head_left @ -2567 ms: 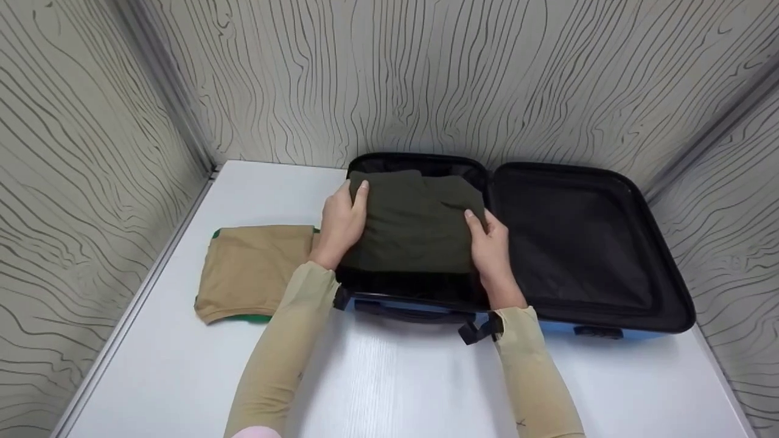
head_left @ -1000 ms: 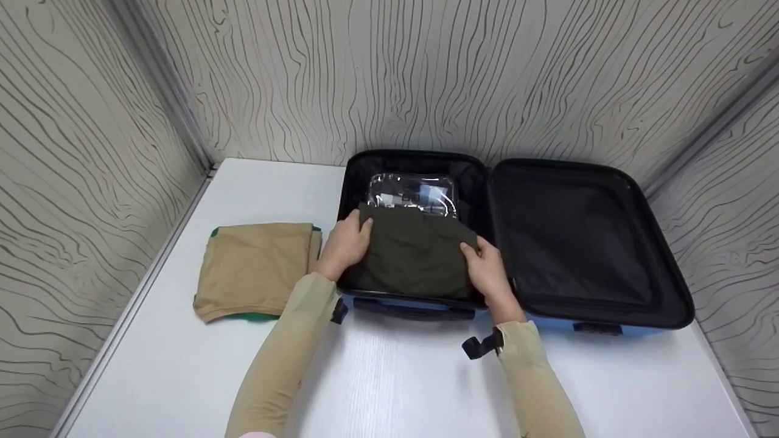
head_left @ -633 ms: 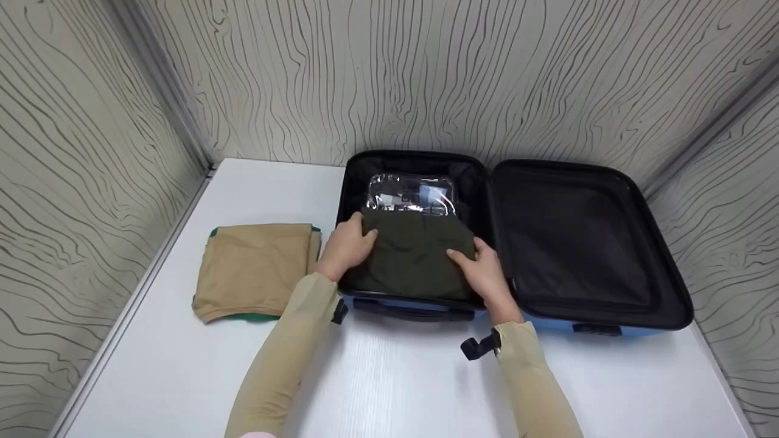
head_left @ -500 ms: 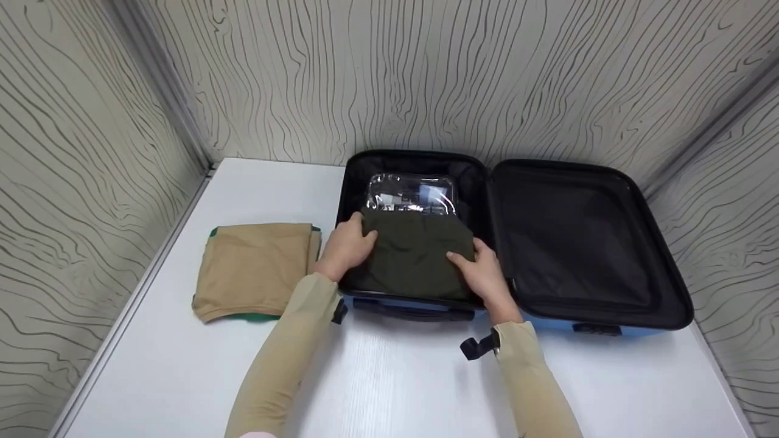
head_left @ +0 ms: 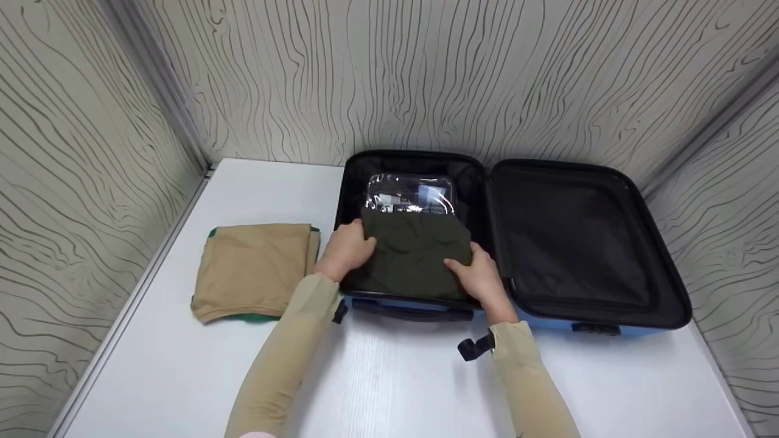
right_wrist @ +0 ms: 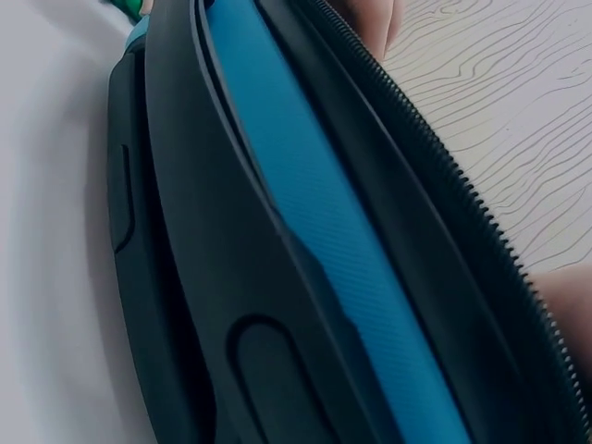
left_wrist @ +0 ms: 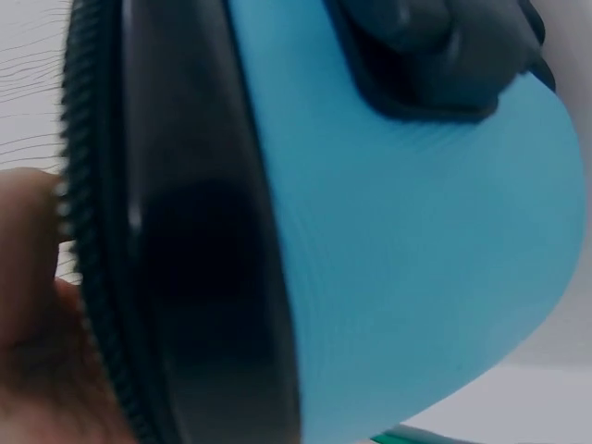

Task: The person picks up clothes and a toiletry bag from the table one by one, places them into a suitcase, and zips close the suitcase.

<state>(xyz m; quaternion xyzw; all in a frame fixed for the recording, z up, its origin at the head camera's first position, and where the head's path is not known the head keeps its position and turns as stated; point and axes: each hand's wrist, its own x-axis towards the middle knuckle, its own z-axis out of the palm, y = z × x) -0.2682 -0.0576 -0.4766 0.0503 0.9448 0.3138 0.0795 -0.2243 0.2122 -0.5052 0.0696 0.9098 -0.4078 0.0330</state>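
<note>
A dark green folded garment [head_left: 415, 255] lies in the left half of an open blue suitcase [head_left: 420, 302], in its near part. At the garment's left edge my left hand [head_left: 349, 245] grips it, the thumb on top and the fingers mostly hidden. My right hand [head_left: 479, 274] pinches the right edge, its thumb lying over the cloth. Behind the garment a clear plastic pouch [head_left: 411, 193] shows, partly covered by it. In the left wrist view the suitcase's blue shell [left_wrist: 416, 250] hides most of the hand; in the right wrist view the zipped rim [right_wrist: 435, 157] does likewise.
Left of the suitcase a tan folded garment [head_left: 255, 267] with green edges lies on the white table [head_left: 377, 377]. The suitcase's other half [head_left: 578, 243], lined in black, is spread out on the right. A patterned wall [head_left: 426, 79] stands close behind.
The dark green garment came down and toward me into the suitcase's near part, uncovering the clear pouch. Lately both hands have shifted slightly nearer along its edges.
</note>
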